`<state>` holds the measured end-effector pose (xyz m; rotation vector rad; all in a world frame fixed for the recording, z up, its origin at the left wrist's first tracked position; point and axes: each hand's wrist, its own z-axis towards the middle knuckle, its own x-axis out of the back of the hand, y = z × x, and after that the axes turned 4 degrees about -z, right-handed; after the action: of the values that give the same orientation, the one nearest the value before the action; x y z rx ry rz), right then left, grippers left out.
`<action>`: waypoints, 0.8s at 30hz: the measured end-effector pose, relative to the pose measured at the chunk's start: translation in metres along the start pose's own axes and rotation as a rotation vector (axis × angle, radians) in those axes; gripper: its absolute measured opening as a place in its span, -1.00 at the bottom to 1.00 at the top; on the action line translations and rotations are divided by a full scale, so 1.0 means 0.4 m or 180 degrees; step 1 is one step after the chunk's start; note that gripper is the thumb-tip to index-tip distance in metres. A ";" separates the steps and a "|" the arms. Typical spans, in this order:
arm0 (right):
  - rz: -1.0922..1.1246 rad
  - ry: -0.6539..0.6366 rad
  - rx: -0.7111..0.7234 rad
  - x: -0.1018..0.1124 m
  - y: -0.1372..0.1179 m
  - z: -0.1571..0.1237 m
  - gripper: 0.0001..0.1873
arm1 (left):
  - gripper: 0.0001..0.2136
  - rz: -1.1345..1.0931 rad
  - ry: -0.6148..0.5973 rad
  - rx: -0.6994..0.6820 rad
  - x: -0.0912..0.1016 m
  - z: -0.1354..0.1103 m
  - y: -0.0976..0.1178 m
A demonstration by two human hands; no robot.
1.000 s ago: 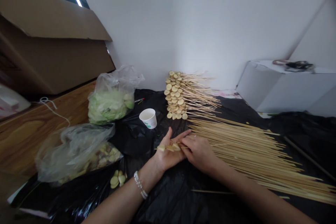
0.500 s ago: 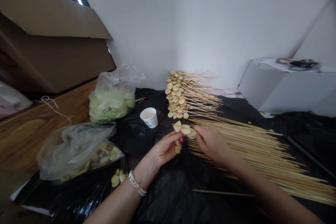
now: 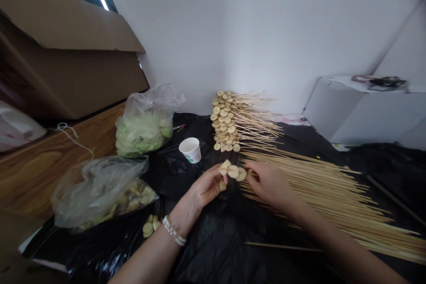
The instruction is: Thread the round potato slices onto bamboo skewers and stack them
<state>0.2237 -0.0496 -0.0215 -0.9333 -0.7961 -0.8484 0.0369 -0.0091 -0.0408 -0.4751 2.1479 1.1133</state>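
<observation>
Between my hands is a skewer carrying several pale round slices [image 3: 233,171], which look like potato. My left hand [image 3: 210,183] pinches the slice at the skewer's left end, and one more slice [image 3: 222,185] sits in its curled fingers. My right hand [image 3: 269,181] is closed around the bare stick just right of the slices. Beneath and beyond my right hand lies a wide spread of bare bamboo skewers [image 3: 319,191]. Behind them rises a stack of filled skewers [image 3: 223,120], slices to the left and sticks pointing right.
A white paper cup [image 3: 190,150] stands left of the stack. Further left are a clear bag of pale green vegetable [image 3: 143,131] and a clear bag of slices [image 3: 103,195]. Loose slices [image 3: 151,225] lie by my left forearm. Black plastic sheeting [image 3: 213,248] covers the surface.
The slice at the skewer's left end has turned and bunched closer to its neighbour under my left fingers. My right hand has shifted slightly right along the stick.
</observation>
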 end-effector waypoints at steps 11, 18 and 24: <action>0.0288 -0.0273 0.0253 -0.012 0.009 -0.002 -0.74 | -0.90 -0.0829 0.0417 -0.0187 0.014 0.014 0.040; 0.0381 -0.0392 0.0267 -0.024 0.018 -0.006 -0.72 | -0.93 -0.1036 0.0595 -0.0207 0.012 0.010 0.046; 0.0232 -0.0282 0.0235 -0.021 0.017 -0.006 -0.69 | -0.90 -0.1086 0.0444 -0.0145 0.020 0.016 0.044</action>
<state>0.2264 -0.0473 -0.0319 -0.9341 -0.8591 -0.7136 0.0234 0.0059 -0.0390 -0.9255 2.0598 0.9605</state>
